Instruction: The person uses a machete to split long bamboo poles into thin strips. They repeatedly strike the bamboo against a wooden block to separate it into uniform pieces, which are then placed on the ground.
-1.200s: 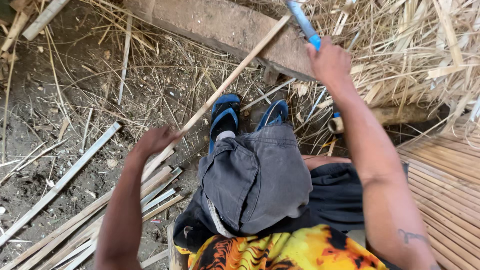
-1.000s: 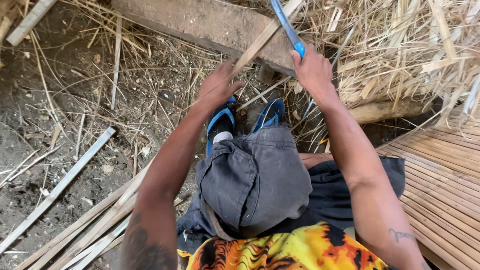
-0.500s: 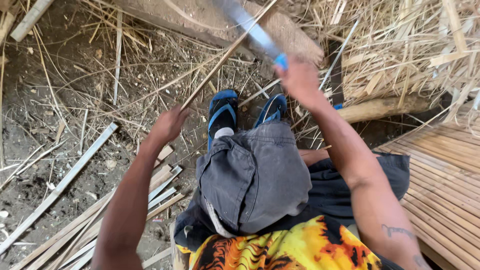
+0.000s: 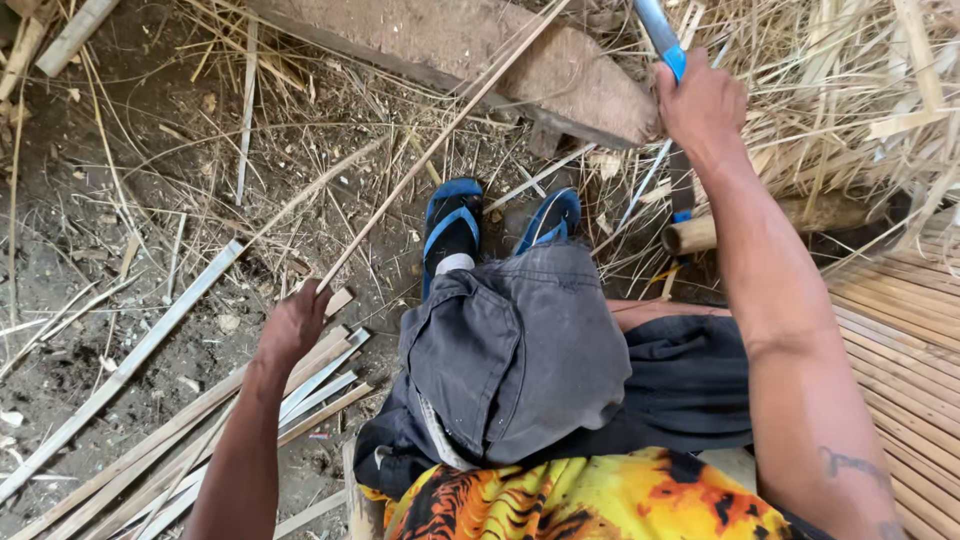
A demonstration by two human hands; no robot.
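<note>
My left hand (image 4: 293,325) grips the near end of a long thin bamboo strip (image 4: 440,135) that slants up and right across the ground onto a wooden block (image 4: 470,45). My right hand (image 4: 700,100) is raised at the upper right, closed around the blue handle of a knife (image 4: 658,30) whose blade runs out of the top edge. I sit with my knees bent in dark shorts, feet in blue sandals (image 4: 452,225) just below the block.
A pile of split bamboo strips (image 4: 200,440) lies at the lower left on bare dirt. Dry straw and shavings (image 4: 850,90) heap at the upper right. A woven bamboo mat (image 4: 900,340) lies at the right. A short round bamboo piece (image 4: 700,232) rests beside my right leg.
My left hand slid back down the strip from near the block to its near end. My right hand stays raised by the block with the knife, shifting slightly between frames.
</note>
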